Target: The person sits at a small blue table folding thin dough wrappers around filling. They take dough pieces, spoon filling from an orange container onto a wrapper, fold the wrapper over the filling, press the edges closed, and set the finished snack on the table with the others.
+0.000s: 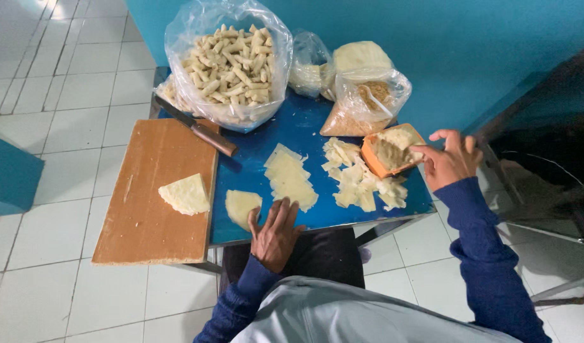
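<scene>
My left hand (275,234) lies flat at the near edge of the blue table (305,124), fingertips touching a pale wrapper sheet (240,206). My right hand (451,160) reaches into an orange bowl (372,159) of pale filling at the table's right side, fingers pinched at the filling. A row of flat wrapper sheets (291,178) lies in the middle. A heap of folded wrapper pieces (358,182) sits beside the bowl.
A wooden cutting board (152,209) on the left holds a stack of wrappers (186,194) and a knife (200,129). At the back stand a large plastic bag of rolled pieces (232,60) and smaller bags (365,95). Blue wall behind, tiled floor around.
</scene>
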{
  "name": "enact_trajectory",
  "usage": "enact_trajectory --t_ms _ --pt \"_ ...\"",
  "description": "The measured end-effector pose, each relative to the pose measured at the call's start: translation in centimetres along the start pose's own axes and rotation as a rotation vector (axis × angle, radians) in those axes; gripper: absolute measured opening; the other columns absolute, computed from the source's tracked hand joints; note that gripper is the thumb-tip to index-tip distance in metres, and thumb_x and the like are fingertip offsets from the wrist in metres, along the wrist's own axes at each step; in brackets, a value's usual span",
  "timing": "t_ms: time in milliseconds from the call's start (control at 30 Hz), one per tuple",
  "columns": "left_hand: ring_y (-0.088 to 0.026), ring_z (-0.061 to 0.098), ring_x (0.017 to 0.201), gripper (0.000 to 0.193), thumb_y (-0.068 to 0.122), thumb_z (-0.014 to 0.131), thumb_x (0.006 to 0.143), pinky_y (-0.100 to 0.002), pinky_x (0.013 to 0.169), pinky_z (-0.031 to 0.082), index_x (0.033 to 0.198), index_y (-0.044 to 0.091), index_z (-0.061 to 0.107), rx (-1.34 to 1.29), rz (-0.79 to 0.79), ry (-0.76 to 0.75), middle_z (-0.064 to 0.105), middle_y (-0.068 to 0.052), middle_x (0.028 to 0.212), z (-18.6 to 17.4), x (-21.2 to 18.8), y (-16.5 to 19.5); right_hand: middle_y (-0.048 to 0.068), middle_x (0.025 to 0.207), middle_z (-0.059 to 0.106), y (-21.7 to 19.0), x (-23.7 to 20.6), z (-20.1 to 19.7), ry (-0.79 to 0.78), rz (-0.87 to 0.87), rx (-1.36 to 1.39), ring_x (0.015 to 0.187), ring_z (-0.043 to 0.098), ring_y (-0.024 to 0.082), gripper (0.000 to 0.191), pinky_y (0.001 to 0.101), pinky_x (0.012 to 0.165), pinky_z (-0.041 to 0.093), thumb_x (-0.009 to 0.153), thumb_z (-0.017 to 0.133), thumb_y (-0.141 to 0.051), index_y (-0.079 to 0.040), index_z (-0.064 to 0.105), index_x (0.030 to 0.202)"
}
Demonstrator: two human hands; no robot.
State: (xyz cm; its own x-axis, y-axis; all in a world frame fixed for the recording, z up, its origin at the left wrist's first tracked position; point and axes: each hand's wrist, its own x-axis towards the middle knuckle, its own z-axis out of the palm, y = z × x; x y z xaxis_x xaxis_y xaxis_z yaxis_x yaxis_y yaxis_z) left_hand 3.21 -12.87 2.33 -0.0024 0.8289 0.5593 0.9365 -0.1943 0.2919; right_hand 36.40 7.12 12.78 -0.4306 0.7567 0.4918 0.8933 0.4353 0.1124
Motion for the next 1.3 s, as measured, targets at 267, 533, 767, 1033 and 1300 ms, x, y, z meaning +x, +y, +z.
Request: enact_trajectory --t_ms 267,533,767,1033,1300 --pt "-0.021 0.051 0.131 0.052 0.032 0.070 0.089 -0.058 0.110 0.022 0.134 0.010 0.060 -0.004 -0.039 -0.045 0.057 -0.007 0.136 -0.3 0.2 0.2 0.000 0.135 0.049 0.3 -0.5 2.6 -0.123 -0.045 -0.274 0.121 0.043 0.031 0.057 0.0547 0.094 0.033 0.066 0.090 -0.042 -0.027 0.076 0.119" --pt "-0.020 0.051 0.131 0.051 0.031 0.070 0.089 -0.060 0.113 0.020 0.134 0.011 0.060 -0.006 -0.045 -0.028 0.056 -0.007 0.137 -0.2 0.2 0.2 -0.003 0.131 0.048 0.5 0.2 6.0 -0.074 -0.165 -0.305 0.123 0.041 0.027 0.030 0.0527 0.099 0.032 0.075 0.087 -0.036 -0.022 0.077 0.099" --pt "-0.020 0.051 0.131 0.051 0.031 0.071 0.088 -0.062 0.114 0.017 0.133 0.011 0.060 -0.003 -0.045 -0.023 0.056 -0.006 0.136 -0.3 0.3 0.3 0.001 0.123 0.046 2.1 0.7 6.9 -0.170 -0.055 -0.064 0.121 0.040 0.033 0.026 0.0552 0.092 0.032 0.064 0.093 -0.029 -0.027 0.075 0.084" --pt "-0.020 0.051 0.132 0.052 0.031 0.071 0.088 -0.063 0.115 0.015 0.134 0.011 0.059 -0.031 -0.061 -0.030 0.056 -0.006 0.136 -0.5 0.3 0.5 0.003 0.126 0.044 2.2 1.3 6.9 -0.203 0.034 -0.012 0.123 0.039 0.036 0.031 0.0604 0.092 0.036 0.062 0.093 -0.021 -0.025 0.071 0.083" --pt "-0.019 0.048 0.140 0.057 0.026 0.068 0.091 -0.058 0.119 0.018 0.142 0.005 0.054 -0.094 -0.093 -0.009 0.054 -0.010 0.148 0.4 -0.1 0.1 0.009 0.119 0.040 -6.0 1.4 5.3 -0.074 -0.289 0.695 0.113 0.046 0.030 0.063 0.0423 0.096 0.043 0.067 0.062 0.004 -0.024 0.071 0.123"
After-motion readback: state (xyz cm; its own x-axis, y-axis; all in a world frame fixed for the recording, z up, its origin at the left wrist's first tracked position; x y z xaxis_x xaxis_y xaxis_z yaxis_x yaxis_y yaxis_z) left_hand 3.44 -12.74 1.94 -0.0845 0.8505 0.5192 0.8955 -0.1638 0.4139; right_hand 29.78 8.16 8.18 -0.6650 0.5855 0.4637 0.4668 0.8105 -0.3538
